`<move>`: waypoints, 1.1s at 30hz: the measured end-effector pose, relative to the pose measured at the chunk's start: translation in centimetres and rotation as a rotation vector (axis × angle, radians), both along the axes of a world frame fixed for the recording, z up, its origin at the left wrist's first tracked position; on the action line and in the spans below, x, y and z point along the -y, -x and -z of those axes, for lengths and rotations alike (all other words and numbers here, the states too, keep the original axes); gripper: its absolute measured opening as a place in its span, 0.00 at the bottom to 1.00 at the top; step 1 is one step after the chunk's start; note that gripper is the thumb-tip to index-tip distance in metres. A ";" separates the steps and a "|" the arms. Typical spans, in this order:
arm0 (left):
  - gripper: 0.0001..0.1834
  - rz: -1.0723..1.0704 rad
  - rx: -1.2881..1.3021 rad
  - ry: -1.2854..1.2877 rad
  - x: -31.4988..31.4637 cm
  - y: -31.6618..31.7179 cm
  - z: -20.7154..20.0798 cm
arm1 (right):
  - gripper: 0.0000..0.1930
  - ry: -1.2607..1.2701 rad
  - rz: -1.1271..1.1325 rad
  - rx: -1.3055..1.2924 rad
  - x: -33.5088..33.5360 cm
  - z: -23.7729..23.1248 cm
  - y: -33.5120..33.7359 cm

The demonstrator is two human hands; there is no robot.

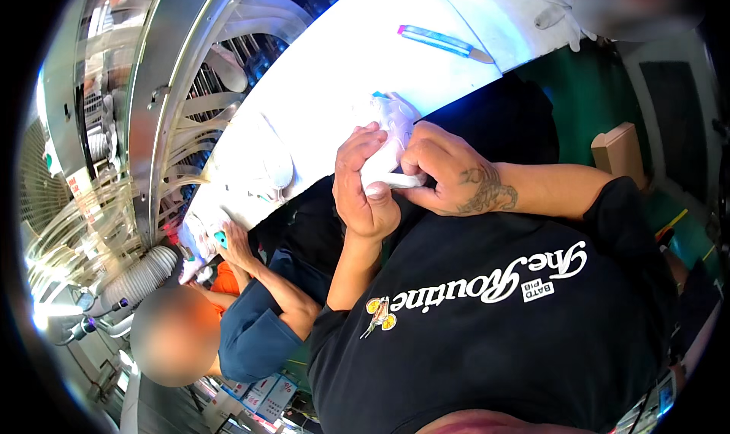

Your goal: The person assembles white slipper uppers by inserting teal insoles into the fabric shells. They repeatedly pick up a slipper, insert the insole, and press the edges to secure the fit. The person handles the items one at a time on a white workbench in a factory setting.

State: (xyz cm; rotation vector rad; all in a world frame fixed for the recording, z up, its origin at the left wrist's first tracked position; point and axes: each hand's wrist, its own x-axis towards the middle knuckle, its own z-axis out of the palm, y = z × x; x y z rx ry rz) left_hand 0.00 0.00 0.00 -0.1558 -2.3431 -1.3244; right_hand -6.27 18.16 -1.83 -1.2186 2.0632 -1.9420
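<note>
A pale white and lavender shoe with a bit of teal at its far end is between my hands, over the near edge of the white table. My left hand is curled around its left side, thumb near the white rim. My right hand, with a tattooed wrist, is closed on the shoe's near right edge; its fingertips are partly hidden. Farther away on the table lies a blue brush-like tool with a pink end and a brownish tip.
The white table curves along a machine with clear tubes. A whitish item lies left of my hands. A co-worker's hands hold a similar shoe farther left. Pale gloves lie far right; a cardboard box stands beyond my right arm.
</note>
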 end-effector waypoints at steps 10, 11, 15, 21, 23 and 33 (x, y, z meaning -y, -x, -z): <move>0.37 0.260 0.041 0.222 1.1 -0.4 -1.2 | 0.15 0.021 -0.433 -0.108 -2.1 0.9 5.5; 0.35 0.260 0.062 0.226 1.2 -0.8 -1.3 | 0.16 -0.006 -0.478 -0.061 -2.0 1.1 5.8; 0.28 0.218 0.107 0.199 2.0 -1.5 -2.2 | 0.20 -0.065 -0.417 0.143 -1.4 0.4 5.3; 0.22 -0.045 0.212 0.438 0.7 -1.7 -5.3 | 0.25 0.044 0.050 -0.108 1.5 2.6 0.8; 0.22 -0.092 0.205 0.537 0.2 -1.5 -5.5 | 0.21 0.072 0.056 -0.059 2.1 3.0 0.3; 0.44 0.078 0.021 0.469 3.6 0.9 -2.9 | 0.19 0.074 -0.187 0.077 2.4 2.9 3.5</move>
